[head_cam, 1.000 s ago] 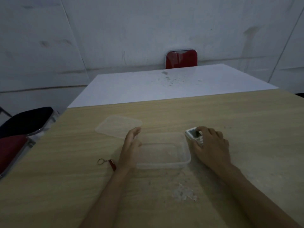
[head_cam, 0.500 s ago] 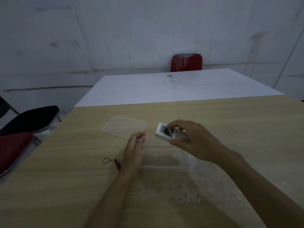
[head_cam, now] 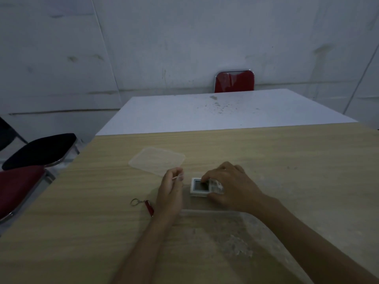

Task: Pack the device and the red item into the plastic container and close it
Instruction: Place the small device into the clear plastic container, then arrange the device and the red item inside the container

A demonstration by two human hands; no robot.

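A clear plastic container [head_cam: 205, 212] sits on the wooden table in front of me. My right hand [head_cam: 229, 186] holds a small white device [head_cam: 200, 186] with a grey screen down inside it, fingers still on the device. My left hand [head_cam: 170, 191] grips the container's left rim between thumb and fingers. A small red item [head_cam: 149, 208] on a metal key ring lies on the table just left of my left wrist. The clear lid [head_cam: 156, 161] lies flat behind the container, to the left.
A white table [head_cam: 221, 111] adjoins the far edge of the wooden table [head_cam: 307, 171], with a red chair [head_cam: 234, 80] behind it. A black chair seat [head_cam: 41, 149] and a red one [head_cam: 16, 187] stand at the left. Whitish scuffs [head_cam: 238, 244] mark the near tabletop.
My right hand lifted the device from the table right of the container, carried it left over the rim and lowered it inside. My left hand stayed on the container's left rim.
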